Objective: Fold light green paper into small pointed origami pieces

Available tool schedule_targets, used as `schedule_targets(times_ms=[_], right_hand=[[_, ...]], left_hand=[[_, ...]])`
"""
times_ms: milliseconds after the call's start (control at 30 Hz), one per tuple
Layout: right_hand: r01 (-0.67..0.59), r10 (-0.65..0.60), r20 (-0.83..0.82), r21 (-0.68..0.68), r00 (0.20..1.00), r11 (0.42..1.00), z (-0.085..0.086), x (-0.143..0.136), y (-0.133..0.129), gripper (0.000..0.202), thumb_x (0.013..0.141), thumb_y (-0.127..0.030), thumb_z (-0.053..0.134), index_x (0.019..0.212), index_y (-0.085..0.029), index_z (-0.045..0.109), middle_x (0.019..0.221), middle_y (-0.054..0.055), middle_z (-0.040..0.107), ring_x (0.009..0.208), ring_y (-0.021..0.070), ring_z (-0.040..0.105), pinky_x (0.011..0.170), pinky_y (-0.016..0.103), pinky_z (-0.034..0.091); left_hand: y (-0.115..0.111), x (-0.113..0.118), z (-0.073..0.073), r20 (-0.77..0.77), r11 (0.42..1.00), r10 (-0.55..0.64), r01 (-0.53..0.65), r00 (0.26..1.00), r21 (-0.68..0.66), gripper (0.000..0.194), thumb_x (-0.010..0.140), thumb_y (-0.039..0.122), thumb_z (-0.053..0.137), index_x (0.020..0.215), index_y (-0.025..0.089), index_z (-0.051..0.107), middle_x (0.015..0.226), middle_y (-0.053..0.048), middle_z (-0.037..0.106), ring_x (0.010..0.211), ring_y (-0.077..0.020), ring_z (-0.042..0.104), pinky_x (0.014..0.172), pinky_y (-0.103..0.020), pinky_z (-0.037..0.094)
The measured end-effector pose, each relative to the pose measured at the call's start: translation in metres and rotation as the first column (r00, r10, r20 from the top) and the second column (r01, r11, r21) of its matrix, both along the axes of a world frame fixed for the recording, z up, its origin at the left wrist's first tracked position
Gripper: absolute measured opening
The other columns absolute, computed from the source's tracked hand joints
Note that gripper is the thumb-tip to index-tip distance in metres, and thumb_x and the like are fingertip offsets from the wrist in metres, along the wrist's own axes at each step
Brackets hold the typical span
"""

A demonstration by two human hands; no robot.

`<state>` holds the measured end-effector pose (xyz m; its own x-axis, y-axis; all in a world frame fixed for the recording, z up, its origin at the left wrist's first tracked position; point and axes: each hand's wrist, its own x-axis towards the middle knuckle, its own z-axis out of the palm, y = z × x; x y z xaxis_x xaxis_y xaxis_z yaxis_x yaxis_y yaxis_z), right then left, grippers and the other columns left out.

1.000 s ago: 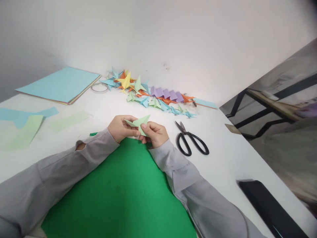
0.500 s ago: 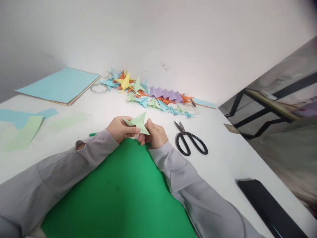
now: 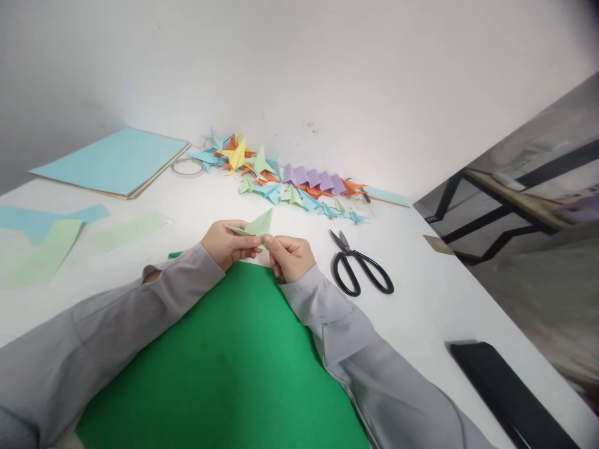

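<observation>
A pale green folded paper star [image 3: 259,225] is held up between my two hands, over the far edge of a green sheet [image 3: 224,355]. My left hand [image 3: 231,243] pinches it from the left with thumb and fingers. From the right, my right hand [image 3: 291,255] grips its lower point between thumb and forefinger, which hides that corner. Behind the hands lies a row of folded paper pieces [image 3: 237,154] in yellow, orange, blue, green and purple. To the right, black-handled scissors [image 3: 349,259] rest slightly open on the white table [image 3: 421,299].
A stack of coloured paper [image 3: 112,162] and a roll of clear tape [image 3: 187,166] are at the back left. Blue and green paper scraps [image 3: 56,249] lie on the left. A long black object [image 3: 515,399] sits near the right edge. The wall [image 3: 299,75] borders the table's back.
My right thumb and fingers have closed onto the star's lower right point, and that point is now mostly covered. The star has tilted and shifted slightly left.
</observation>
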<state>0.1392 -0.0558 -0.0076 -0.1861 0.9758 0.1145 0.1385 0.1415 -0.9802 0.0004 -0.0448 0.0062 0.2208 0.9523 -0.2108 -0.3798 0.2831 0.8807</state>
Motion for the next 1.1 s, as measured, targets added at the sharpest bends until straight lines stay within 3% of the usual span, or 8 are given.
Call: schedule_targets(times_ms=[133,333,467,600,867,967,1100], right_hand=[[0.05,-0.049,-0.045,0.023,0.998,0.998,-0.001,0.0,0.003,0.052,0.065,-0.058,0.058,0.035,-0.018,0.043,0.03,-0.006,0.034,0.032,0.0053,0.028,0.036,0.023,0.019],[0.062,-0.082,-0.149,-0.136,0.985,0.989,0.003,0.004,0.006,0.056,0.067,-0.064,0.051,0.034,-0.021,0.038,0.026,-0.004,0.033,0.027,0.0073,0.03,0.032,0.024,0.022],[0.026,-0.053,-0.164,-0.166,0.985,0.986,0.005,0.003,0.005,0.056,0.068,-0.066,0.048,0.039,-0.019,0.044,0.028,-0.003,0.041,0.024,0.0065,0.032,0.029,0.022,0.021],[-0.049,0.035,-0.106,-0.131,0.994,0.99,0.002,0.0,0.002,0.046,0.062,-0.058,0.061,0.047,-0.016,0.051,0.031,-0.005,0.045,0.025,0.0051,0.034,0.028,0.019,0.023],[-0.106,0.093,-0.138,-0.093,0.986,0.99,0.005,0.001,-0.001,0.039,0.069,-0.049,0.059,0.049,-0.016,0.055,0.034,-0.005,0.045,0.028,0.004,0.031,0.031,0.02,0.021],[-0.102,0.087,-0.155,-0.093,0.984,0.99,0.004,0.001,-0.001,0.039,0.068,-0.051,0.059,0.051,-0.016,0.056,0.036,-0.005,0.047,0.028,0.0044,0.031,0.031,0.021,0.021],[-0.034,0.022,-0.109,-0.11,0.994,0.993,0.003,0.001,0.0,0.047,0.066,-0.058,0.058,0.045,-0.017,0.05,0.028,-0.007,0.037,0.027,0.0046,0.028,0.031,0.021,0.02]], left_hand=[[0.0,0.0,0.001,0.006,1.0,0.012,-0.012,1.0,-0.015,0.032,0.039,0.015,0.082,0.06,0.007,0.058,0.049,-0.001,0.059,0.045,-0.0097,0.058,0.045,-0.018,0.047],[0.001,-0.001,0.004,0.007,0.997,0.055,-0.055,0.998,-0.055,0.026,0.045,0.01,0.079,0.059,0.007,0.057,0.045,-0.002,0.058,0.042,-0.0085,0.055,0.042,-0.017,0.046],[0.0,-0.001,0.004,-0.028,0.997,-0.076,0.076,0.997,0.005,0.029,0.045,0.018,0.08,0.059,0.007,0.057,0.043,-0.002,0.056,0.04,-0.0086,0.053,0.04,-0.018,0.044],[-0.001,-0.002,-0.001,-0.092,0.974,-0.201,0.209,0.975,0.09,0.03,0.043,0.019,0.08,0.059,0.008,0.057,0.043,-0.001,0.057,0.04,-0.0098,0.053,0.04,-0.019,0.043],[0.001,-0.002,-0.007,-0.165,0.955,-0.205,0.234,0.965,0.182,0.031,0.043,0.019,0.079,0.063,0.009,0.057,0.047,-0.001,0.06,0.042,-0.0105,0.054,0.042,-0.021,0.044],[0.001,-0.002,-0.005,-0.174,0.948,-0.246,0.274,0.954,0.16,0.032,0.045,0.022,0.079,0.06,0.011,0.053,0.041,0.002,0.055,0.036,-0.0096,0.051,0.038,-0.02,0.042],[0.001,-0.002,-0.004,-0.162,0.932,-0.294,0.32,0.942,0.168,0.035,0.051,0.032,0.077,0.057,0.014,0.048,0.031,0.006,0.045,0.026,-0.0072,0.041,0.029,-0.018,0.034]])
